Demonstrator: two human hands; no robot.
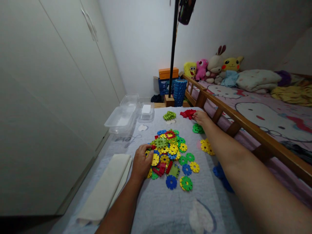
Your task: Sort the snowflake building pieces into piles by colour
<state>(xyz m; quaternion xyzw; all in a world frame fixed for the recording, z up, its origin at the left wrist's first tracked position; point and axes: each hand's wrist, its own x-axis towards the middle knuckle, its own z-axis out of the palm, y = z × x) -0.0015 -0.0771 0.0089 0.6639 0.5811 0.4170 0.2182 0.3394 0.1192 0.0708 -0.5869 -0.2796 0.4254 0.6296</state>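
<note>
My left hand (142, 162) rests at the left edge of a mixed pile of plastic building pieces (164, 150). Its thumb and forefinger are apart, with a yellow notched disc and a red piece by the fingertips. At the far right, my right hand (200, 117) has its fingers closed at the edge of a heap of red pieces (187, 113), pinching a red piece that is partly hidden. Light green pieces (169, 115) lie left of the red heap. Green discs (198, 128), yellow discs (207, 147) and blue discs (220, 174) form separate groups beside and below my right arm.
Clear plastic boxes (119, 116) stand at the back left, near a folded cream cloth (107, 188). A wooden bed rail (234, 123) runs along the right. Behind the table are a black pole (173, 48) and a blue foam roller (179, 92).
</note>
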